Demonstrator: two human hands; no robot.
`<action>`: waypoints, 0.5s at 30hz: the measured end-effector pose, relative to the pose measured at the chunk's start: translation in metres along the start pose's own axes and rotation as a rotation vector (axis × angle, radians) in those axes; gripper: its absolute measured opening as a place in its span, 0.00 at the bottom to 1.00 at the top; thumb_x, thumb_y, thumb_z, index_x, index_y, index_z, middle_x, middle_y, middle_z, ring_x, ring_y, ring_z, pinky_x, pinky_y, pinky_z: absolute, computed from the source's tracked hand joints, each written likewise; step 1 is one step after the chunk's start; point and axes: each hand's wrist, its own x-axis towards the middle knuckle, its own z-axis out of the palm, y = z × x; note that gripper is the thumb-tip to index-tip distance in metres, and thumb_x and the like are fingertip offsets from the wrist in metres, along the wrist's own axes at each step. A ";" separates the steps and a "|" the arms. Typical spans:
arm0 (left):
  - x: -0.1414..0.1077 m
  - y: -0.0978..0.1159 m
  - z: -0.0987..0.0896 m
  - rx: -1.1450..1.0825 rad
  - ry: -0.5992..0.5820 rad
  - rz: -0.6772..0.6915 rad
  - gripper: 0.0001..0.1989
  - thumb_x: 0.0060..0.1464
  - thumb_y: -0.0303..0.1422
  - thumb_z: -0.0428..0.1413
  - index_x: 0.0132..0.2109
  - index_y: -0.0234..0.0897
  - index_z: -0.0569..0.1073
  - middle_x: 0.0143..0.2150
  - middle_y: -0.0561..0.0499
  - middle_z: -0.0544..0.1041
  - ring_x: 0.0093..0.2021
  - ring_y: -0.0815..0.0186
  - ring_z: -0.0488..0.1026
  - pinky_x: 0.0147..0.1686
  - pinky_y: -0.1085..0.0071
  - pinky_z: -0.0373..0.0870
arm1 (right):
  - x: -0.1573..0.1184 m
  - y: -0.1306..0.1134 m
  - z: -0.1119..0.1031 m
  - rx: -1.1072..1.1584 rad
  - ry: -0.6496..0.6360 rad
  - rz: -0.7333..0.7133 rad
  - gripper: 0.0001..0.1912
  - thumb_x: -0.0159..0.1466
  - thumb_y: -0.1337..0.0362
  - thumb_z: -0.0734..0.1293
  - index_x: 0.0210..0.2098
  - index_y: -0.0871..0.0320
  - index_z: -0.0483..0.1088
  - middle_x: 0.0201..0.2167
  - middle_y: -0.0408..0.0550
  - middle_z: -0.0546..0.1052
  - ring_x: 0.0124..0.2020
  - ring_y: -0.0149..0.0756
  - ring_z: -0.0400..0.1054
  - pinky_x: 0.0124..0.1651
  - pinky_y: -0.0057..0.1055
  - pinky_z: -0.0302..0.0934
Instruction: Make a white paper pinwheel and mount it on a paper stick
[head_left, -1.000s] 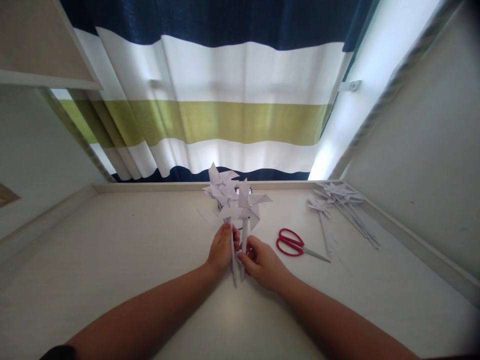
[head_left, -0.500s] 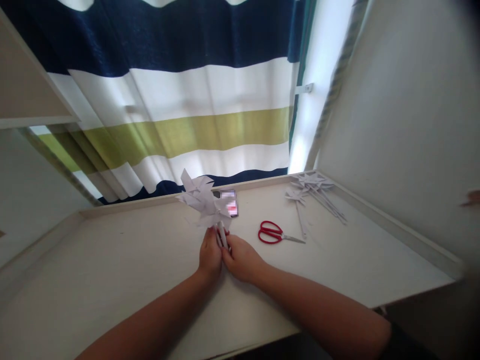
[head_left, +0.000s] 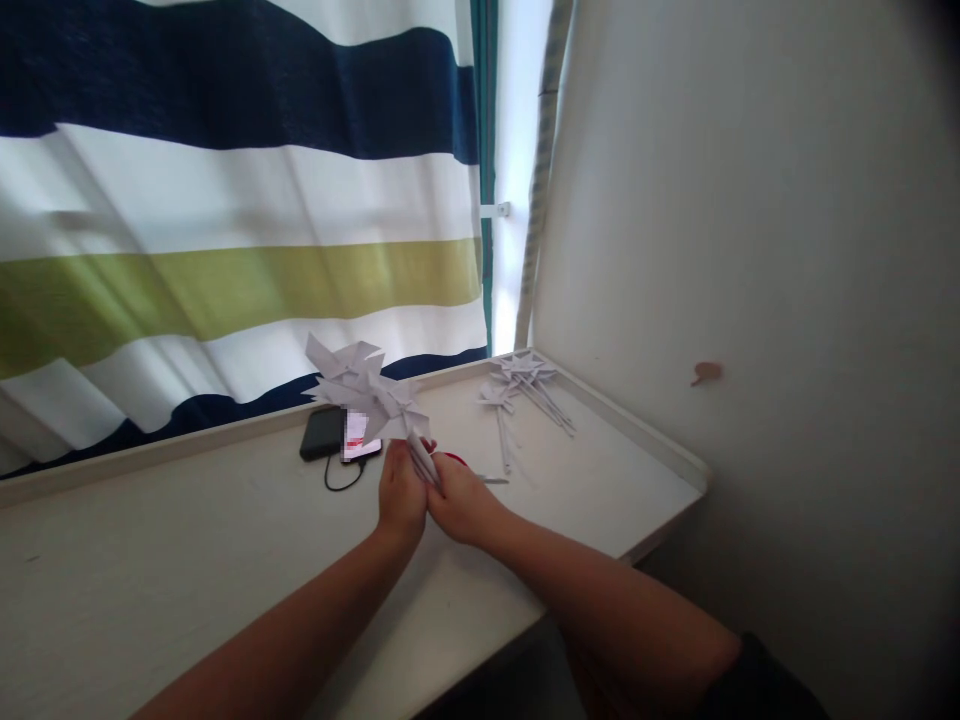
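Note:
Several white paper pinwheels point(head_left: 367, 390) stand bunched above my hands, their folded heads overlapping and leaning to the left. My left hand point(head_left: 403, 492) is closed around their rolled paper sticks from the left side. Pressed against it, my right hand point(head_left: 461, 497) grips the same sticks from the right. The lower stick ends are hidden by my fingers. Red-handled scissors point(head_left: 493, 480) lie on the table just beyond my right hand, which covers most of the handles.
More paper pinwheels point(head_left: 525, 372) lie in the table's far right corner, with a single pinwheel point(head_left: 498, 398) beside them. Behind the bunch are a phone point(head_left: 361, 440) and a black power bank point(head_left: 321, 434) with a cable. A raised rim edges the white table point(head_left: 187, 540).
My view has swung to the right, so the table things appear further left. Both hands still hold the pinwheels, now covering most of the scissors' handles; the power bank has come into clearer view.

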 end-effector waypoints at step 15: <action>0.034 -0.023 0.086 0.558 -0.855 0.420 0.17 0.50 0.32 0.56 0.48 0.37 0.73 0.50 0.44 0.74 0.52 0.57 0.69 0.56 0.60 0.62 | 0.009 0.124 -0.139 -0.076 0.148 0.408 0.14 0.66 0.59 0.62 0.47 0.61 0.67 0.42 0.49 0.73 0.38 0.35 0.70 0.40 0.36 0.67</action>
